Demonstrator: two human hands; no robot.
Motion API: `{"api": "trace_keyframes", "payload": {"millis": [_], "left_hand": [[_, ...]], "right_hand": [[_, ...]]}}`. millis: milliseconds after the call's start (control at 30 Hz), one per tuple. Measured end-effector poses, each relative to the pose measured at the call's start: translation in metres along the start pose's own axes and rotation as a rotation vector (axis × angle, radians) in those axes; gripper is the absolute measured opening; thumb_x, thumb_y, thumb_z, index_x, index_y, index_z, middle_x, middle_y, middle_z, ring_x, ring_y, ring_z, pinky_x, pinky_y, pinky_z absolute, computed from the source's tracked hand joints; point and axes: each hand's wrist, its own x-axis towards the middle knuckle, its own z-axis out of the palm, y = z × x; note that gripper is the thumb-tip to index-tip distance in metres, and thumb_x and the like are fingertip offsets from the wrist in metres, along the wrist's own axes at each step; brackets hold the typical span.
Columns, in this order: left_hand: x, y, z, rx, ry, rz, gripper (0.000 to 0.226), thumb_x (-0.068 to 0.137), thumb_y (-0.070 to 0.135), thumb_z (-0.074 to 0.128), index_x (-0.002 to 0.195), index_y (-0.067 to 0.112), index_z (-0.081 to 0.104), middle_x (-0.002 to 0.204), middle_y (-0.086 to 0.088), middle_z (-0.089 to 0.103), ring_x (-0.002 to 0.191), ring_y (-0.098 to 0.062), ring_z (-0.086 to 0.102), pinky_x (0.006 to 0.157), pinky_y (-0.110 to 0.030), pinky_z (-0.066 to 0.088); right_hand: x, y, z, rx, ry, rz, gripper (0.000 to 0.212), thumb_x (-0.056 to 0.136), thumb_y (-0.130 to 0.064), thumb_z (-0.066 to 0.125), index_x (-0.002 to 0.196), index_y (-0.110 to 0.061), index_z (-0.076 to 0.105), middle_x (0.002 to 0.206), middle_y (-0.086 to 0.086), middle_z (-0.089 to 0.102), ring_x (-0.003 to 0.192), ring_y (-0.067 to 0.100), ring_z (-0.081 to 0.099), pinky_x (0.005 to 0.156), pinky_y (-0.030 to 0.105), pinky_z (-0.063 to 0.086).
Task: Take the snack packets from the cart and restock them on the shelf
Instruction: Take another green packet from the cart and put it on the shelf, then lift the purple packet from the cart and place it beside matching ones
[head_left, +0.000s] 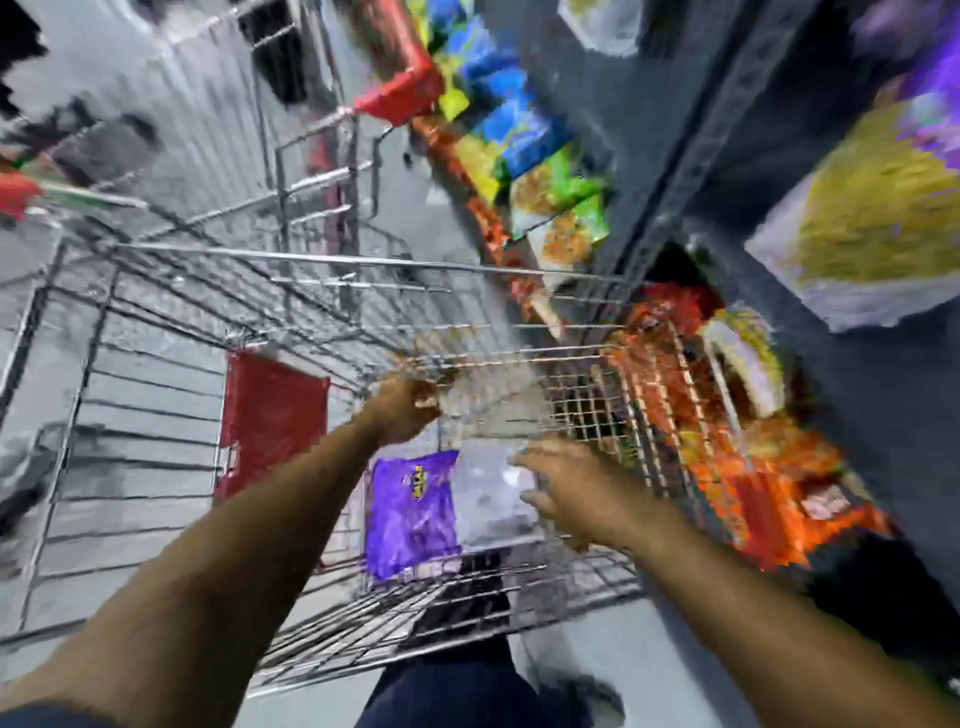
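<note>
The frame is smeared by motion. A wire shopping cart (332, 262) fills the middle. On its floor lie a purple snack packet (410, 514) and, touching its right side, a pale see-through packet (488, 499). My right hand (566, 488) reaches in with fingers apart, its fingertips and thumb at the pale packet's right edge. Farther in, my left hand (405, 410) is curled close to the cart's wire side; blur hides whether it holds anything. The shelf (675, 156) runs along the right with rows of coloured packets.
Orange and red packets (737, 467) crowd the low shelf just right of the cart. Blue, green and yellow packets (524, 140) fill the farther shelf. A red flap (270, 415) hangs inside the cart. A second cart with a red handle (400, 93) stands ahead on the grey floor.
</note>
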Motion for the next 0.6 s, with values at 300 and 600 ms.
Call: {"api": "trace_keyframes", "payload": {"millis": [300,600], "left_hand": [[0.033,-0.088,0.096,0.198,-0.402,-0.107,0.036,0.092,0.025,0.053,0.120,0.002,0.054,0.123,-0.024,0.058,0.112,-0.037,0.057,0.089,-0.037,0.045],[0.056,-0.091,0.100,0.299,-0.397,-0.123,0.029,0.086,0.030,0.058,0.108,0.011,0.060,0.111,-0.017,0.063,0.099,-0.036,0.062,0.081,-0.037,0.052]], "right_hand": [[0.080,0.005,0.122,-0.543,-0.411,-0.228,0.026,0.063,-0.013,0.044,0.069,-0.017,0.069,0.076,0.004,0.072,0.065,0.021,0.070,0.046,0.027,0.053],[0.088,0.025,0.164,-0.404,-0.363,-0.150,0.050,0.090,-0.014,0.042,0.137,-0.001,0.028,0.152,0.023,0.022,0.139,0.039,0.022,0.110,0.054,0.025]]}}
